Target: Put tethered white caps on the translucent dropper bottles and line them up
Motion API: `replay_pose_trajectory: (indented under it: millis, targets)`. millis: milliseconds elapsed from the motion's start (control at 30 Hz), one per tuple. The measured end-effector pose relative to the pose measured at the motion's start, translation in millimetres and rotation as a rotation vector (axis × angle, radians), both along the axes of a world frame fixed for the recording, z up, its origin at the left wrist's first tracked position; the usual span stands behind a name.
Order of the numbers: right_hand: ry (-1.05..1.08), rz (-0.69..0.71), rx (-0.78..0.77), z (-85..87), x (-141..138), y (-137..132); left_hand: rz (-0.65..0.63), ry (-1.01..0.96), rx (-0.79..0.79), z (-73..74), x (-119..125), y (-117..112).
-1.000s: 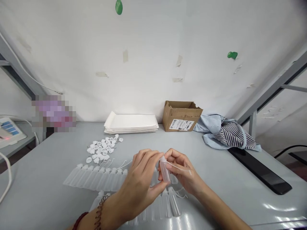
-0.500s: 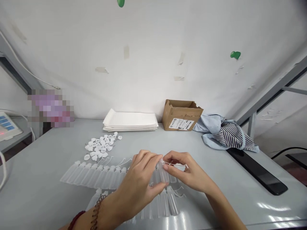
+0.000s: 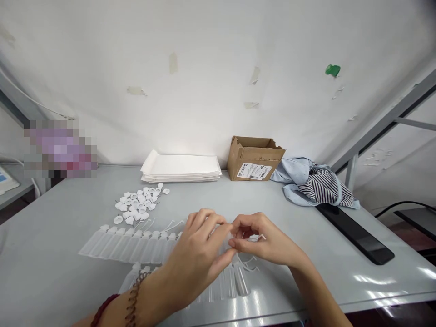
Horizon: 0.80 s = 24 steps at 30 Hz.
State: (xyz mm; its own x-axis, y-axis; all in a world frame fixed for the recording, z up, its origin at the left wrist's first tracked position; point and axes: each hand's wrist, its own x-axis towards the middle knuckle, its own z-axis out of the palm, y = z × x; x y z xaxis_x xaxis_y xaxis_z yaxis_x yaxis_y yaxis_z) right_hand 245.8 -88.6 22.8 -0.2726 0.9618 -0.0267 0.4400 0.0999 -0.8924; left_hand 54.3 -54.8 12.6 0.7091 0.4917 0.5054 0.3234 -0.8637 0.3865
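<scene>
A translucent plastic bottle (image 3: 224, 245) is held upright between my two hands, mostly hidden by the fingers. My left hand (image 3: 202, 250) is closed round its body from the left. At its top, my right hand (image 3: 257, 236) pinches with thumb and fingers; part of a thin white strap shows beside them. Under and left of my hands lies a back row of similar bottles (image 3: 127, 246) with white tops and thin straps. A front row of bottles (image 3: 241, 280) is partly covered by my left hand and forearm.
Loose white caps (image 3: 139, 203) lie in a heap at the back left. Against the wall are a stack of white envelopes (image 3: 182, 167) and an open cardboard box (image 3: 255, 159). Striped and blue cloth (image 3: 316, 184) and a black phone-like slab (image 3: 356, 234) lie at right.
My right hand's fingers have closed in over the bottle's top, hiding its neck and most of the strap. The whole view has shifted slightly.
</scene>
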Motion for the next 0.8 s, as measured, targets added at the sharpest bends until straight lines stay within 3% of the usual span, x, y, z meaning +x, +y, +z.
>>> replay_pose_trajectory:
  millis: [133, 300, 433, 600, 800]
  targets:
    - [0.099, -0.033, -0.103, -2.2, -2.3, 1.6, -0.014, 0.051, 0.06, -1.5, 4.0, -1.6]
    - [0.292, -0.116, -0.188, -3.1, -1.4, 4.2, -0.019, -0.016, -0.007, 0.2, 5.1, 0.6]
    - [0.388, -0.156, -0.181, -1.6, 0.8, 5.4, -0.029, 0.04, -0.055, 4.5, 2.8, -2.2]
    - [0.415, -0.16, -0.193, -0.4, 1.6, 5.0, -0.033, 0.033, -0.064, 3.8, 2.0, -5.1]
    - [0.309, -0.069, -0.192, 3.7, 4.4, 3.0, -0.055, -0.012, -0.165, 0.3, -1.2, -5.6]
